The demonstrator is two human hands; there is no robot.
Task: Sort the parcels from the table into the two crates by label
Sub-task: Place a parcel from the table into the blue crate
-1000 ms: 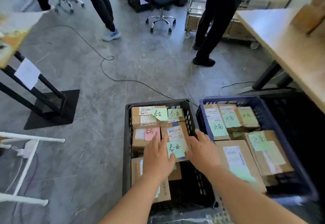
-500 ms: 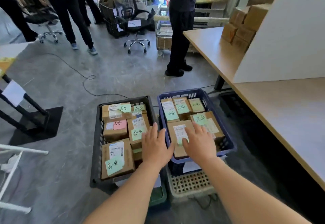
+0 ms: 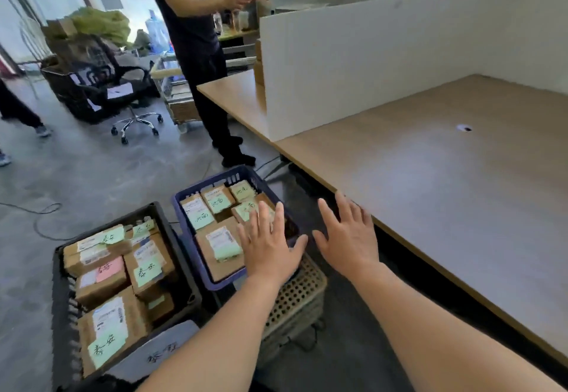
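Two crates stand on the floor to the left of the wooden table [image 3: 445, 176]. The black crate [image 3: 61, 299] holds several cardboard parcels [image 3: 101, 268] with green and pink handwritten notes. The blue crate [image 3: 184, 204] holds several parcels [image 3: 219, 248] with green notes. My left hand [image 3: 270, 244] hovers with fingers straight over the blue crate's right side, holding nothing. My right hand [image 3: 347, 235] is spread in the air just left of the table's edge, also holding nothing. No parcel shows on the near tabletop.
A white board [image 3: 353, 62] stands upright across the table. The blue crate sits on a beige perforated crate [image 3: 295, 296]. A person in dark clothes [image 3: 199, 53] stands by the table's far corner. An office chair [image 3: 123, 90] and floor cables [image 3: 46, 216] lie beyond the crates.
My view has swung up and to the right, from the crates toward the table. Both hands have lifted away from the parcels and moved right, the right hand reaching the table's edge.
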